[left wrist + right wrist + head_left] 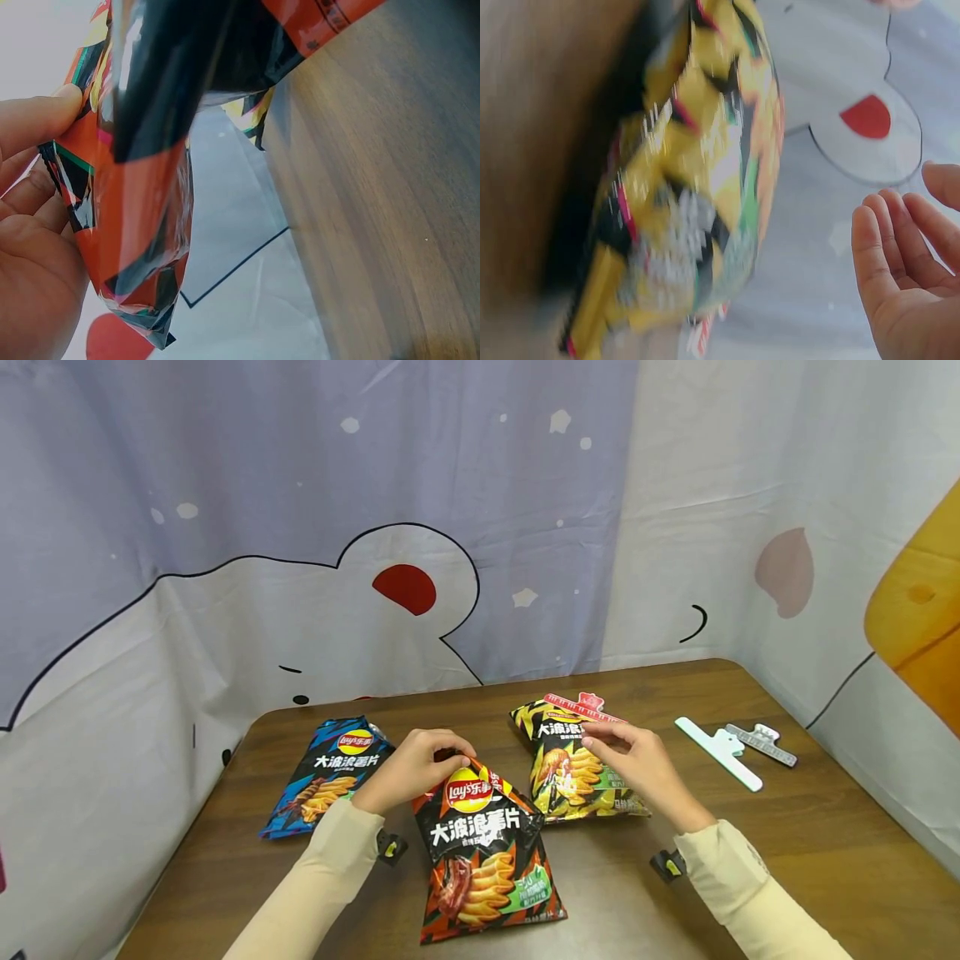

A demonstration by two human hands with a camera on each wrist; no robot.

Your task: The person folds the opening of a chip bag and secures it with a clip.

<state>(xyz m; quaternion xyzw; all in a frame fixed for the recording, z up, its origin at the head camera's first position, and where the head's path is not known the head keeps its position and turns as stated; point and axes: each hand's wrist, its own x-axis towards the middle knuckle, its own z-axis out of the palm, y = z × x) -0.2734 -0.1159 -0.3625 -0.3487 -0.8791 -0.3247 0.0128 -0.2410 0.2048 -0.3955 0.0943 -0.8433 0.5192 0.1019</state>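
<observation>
My left hand (420, 768) pinches the top edge of a red and black Lay's chip bag (487, 860), thumb against fingers. In the left wrist view that thumb (64, 105) presses on the folded, crinkled end of the bag (146, 217). Over a yellow Lay's chip bag (570, 768), my right hand (637, 760) hovers with relaxed fingers and nothing in them. A red bag clip (581, 708) sits across the yellow bag's top. The right wrist view shows the fingers (885, 247) apart from the blurred yellow bag (705, 157).
A blue Lay's chip bag (333, 777) lies at the left of the wooden table (802, 843). Toward the right lie a mint-green bag clip (720, 752) and a grey-white clip (763, 743). A patterned curtain (525, 527) hangs behind the table.
</observation>
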